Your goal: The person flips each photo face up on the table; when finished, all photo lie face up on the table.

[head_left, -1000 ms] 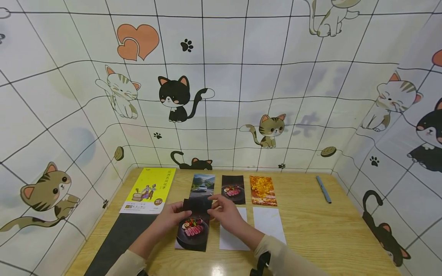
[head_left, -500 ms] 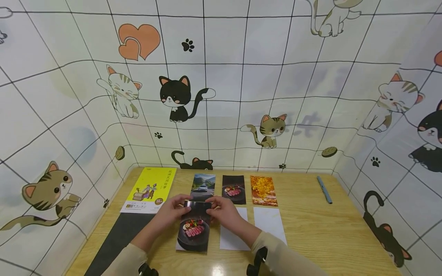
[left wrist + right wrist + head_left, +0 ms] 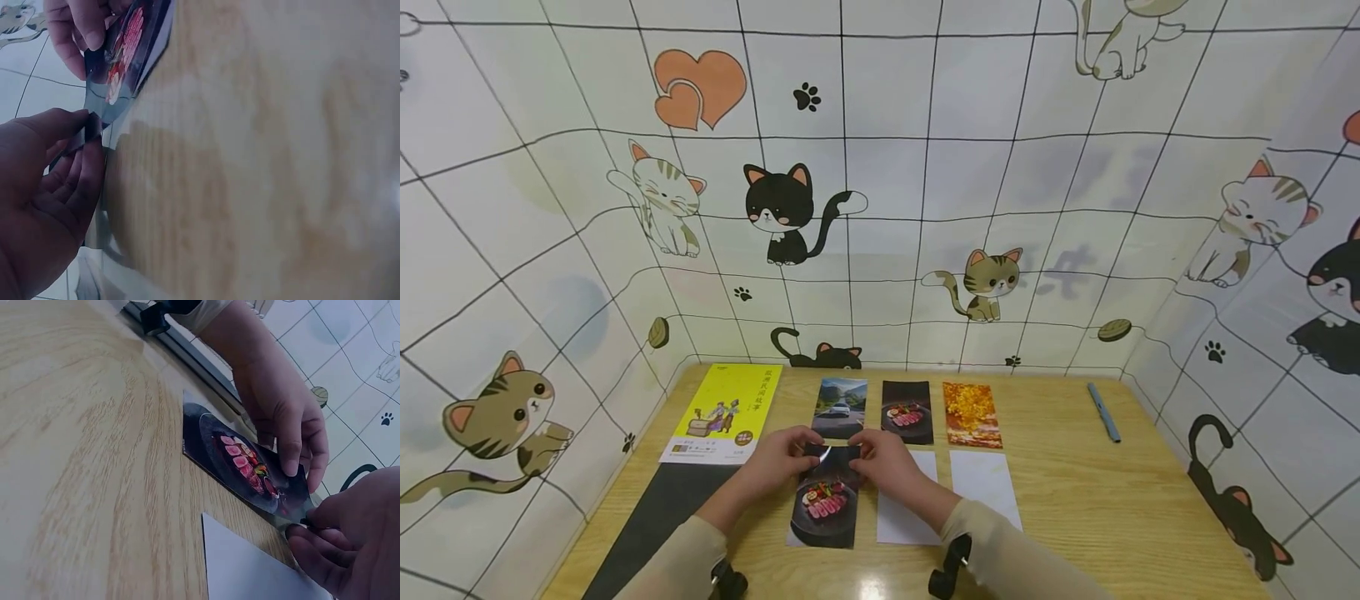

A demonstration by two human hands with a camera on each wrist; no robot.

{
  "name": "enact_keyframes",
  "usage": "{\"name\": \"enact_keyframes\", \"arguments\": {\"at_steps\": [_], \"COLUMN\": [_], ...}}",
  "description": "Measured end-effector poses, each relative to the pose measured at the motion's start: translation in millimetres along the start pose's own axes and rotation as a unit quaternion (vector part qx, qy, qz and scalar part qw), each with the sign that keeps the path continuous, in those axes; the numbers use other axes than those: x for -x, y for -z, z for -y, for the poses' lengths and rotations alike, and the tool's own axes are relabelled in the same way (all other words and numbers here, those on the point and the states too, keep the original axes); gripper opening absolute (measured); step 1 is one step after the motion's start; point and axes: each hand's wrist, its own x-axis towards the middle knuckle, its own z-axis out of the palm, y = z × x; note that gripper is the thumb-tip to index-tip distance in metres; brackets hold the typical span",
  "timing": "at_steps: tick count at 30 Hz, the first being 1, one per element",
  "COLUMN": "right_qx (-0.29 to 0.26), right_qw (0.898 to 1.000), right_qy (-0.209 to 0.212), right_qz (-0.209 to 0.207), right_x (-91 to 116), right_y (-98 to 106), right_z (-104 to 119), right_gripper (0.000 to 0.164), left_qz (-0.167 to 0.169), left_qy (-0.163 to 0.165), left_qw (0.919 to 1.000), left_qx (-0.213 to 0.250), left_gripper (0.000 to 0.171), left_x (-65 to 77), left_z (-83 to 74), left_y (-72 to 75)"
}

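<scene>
A dark photo card printed with a plate of sliced steak lies in front of me on the table. My left hand pinches its far left corner between thumb and fingers. At the far right corner my right hand pinches it the same way. The far end of the card bends up between the hands in the right wrist view. A pale edge shows under the card in the left wrist view; whether it is a separate sheet, I cannot tell.
Behind the hands lie a road photo, another steak photo and an autumn-leaf photo. Two white cards are to the right. A yellow booklet overlaps a dark strip at left. A blue pen lies far right.
The card's far end, a dark raised flap a second ago, has come down and toward me. Both hands moved slightly with it, still pinching its corners. More of the road photo shows.
</scene>
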Motion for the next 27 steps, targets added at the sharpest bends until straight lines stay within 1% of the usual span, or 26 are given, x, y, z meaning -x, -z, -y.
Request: {"name": "enact_keyframes", "arguments": {"at_steps": [2,5,9,13,19,22,27], "right_qx": [0.041,0.099,0.152,0.178,0.222,0.242,0.256], "right_qw": [0.999,0.995,0.988,0.984,0.975,0.970,0.967], "right_qy": [0.006,0.012,0.011,0.008,0.012,0.013,0.011], "right_qz": [-0.004,-0.008,-0.010,-0.014,-0.015,-0.011,-0.007], "right_x": [-1.8,-5.3,-9.7,-12.6,-12.3,-11.3,-11.9], "right_y": [-0.6,-1.5,-3.8,-6.0,-8.6,-8.3,-6.8], "right_z": [1.9,4.3,5.7,6.4,5.7,6.2,7.8], "right_gripper": [0.031,0.030,0.029,0.029,0.028,0.029,0.029], "left_qz": [-0.004,-0.012,-0.023,-0.033,-0.043,-0.043,-0.041], "left_qy": [-0.004,-0.005,0.007,0.008,-0.006,-0.011,-0.008], "left_qw": [0.9994,0.9977,0.9963,0.9942,0.9901,0.9888,0.9887], "left_qx": [-0.033,-0.066,-0.083,-0.102,-0.133,-0.142,-0.144], "left_gripper": [0.023,0.023,0.023,0.023,0.020,0.019,0.017], "left_x": [-2.8,-7.3,-11.4,-12.2,-11.7,-11.9,-12.0], "left_z": [-1.8,-3.4,-2.8,-1.9,-1.6,-2.6,-5.7], "left_y": [0.0,-0.4,-2.4,-3.6,-2.8,-2.5,-1.6]}}
